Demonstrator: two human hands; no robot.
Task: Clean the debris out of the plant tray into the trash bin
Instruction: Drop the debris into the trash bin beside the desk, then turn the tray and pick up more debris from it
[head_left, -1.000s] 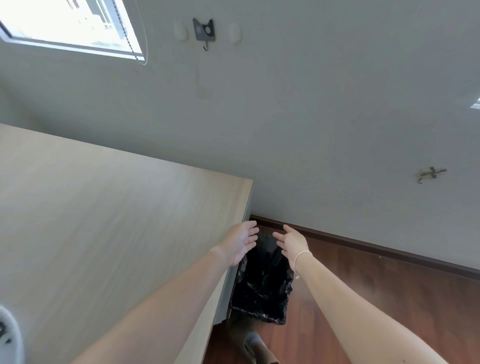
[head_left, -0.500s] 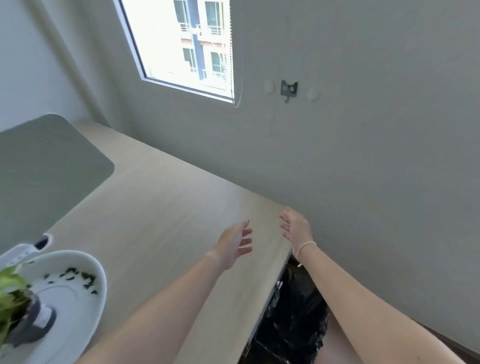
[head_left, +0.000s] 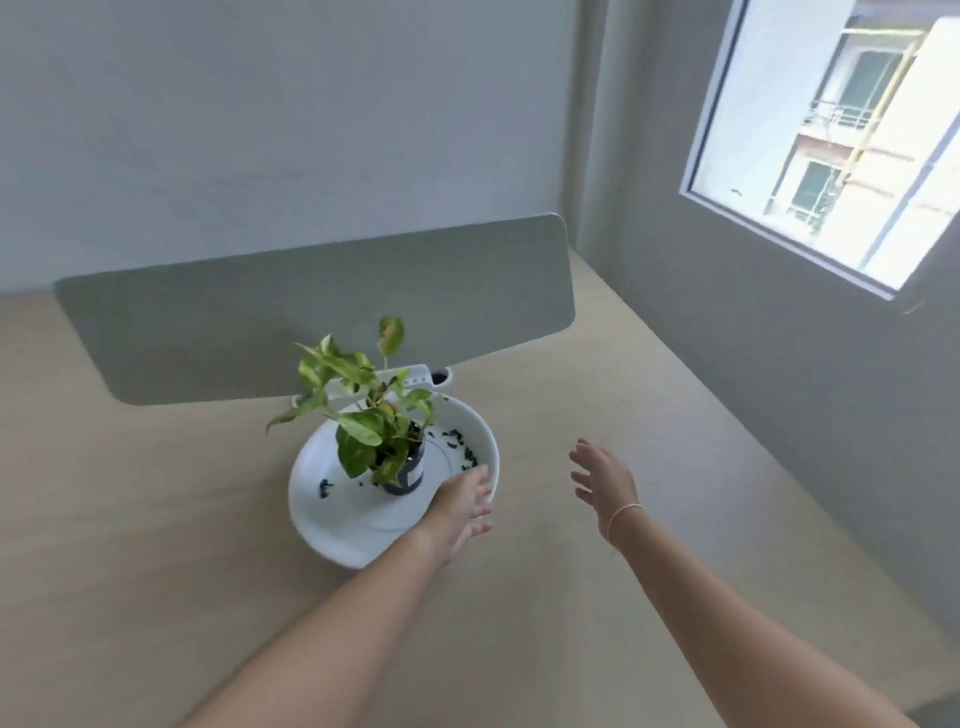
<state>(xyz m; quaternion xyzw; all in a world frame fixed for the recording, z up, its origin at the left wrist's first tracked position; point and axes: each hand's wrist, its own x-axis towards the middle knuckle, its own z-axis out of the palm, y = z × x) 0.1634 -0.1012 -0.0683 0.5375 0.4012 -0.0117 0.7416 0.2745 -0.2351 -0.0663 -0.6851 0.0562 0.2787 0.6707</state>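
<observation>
The plant tray (head_left: 332, 525), a white round dish with a raised rim, sits on the bench (head_left: 156, 545) directly beneath and ahead of the left hand (head_left: 462, 506). That hand is released, fingers loosely extended over the near right rim, holding nothing. The right hand (head_left: 602, 483) hovers just to the right of the tray, spread and empty. Dark debris (head_left: 460, 447) lies loose on the tray floor beyond the left fingertips, with a few more bits to their left. A potted plant (head_left: 374, 426) stands inside. Judgement: the tray appears rigid, smooth and likely slippery; the pot makes it top-heavy. The bits look light and crumbly, best pinched or swept. The tray is best gripped at opposite rims.
</observation>
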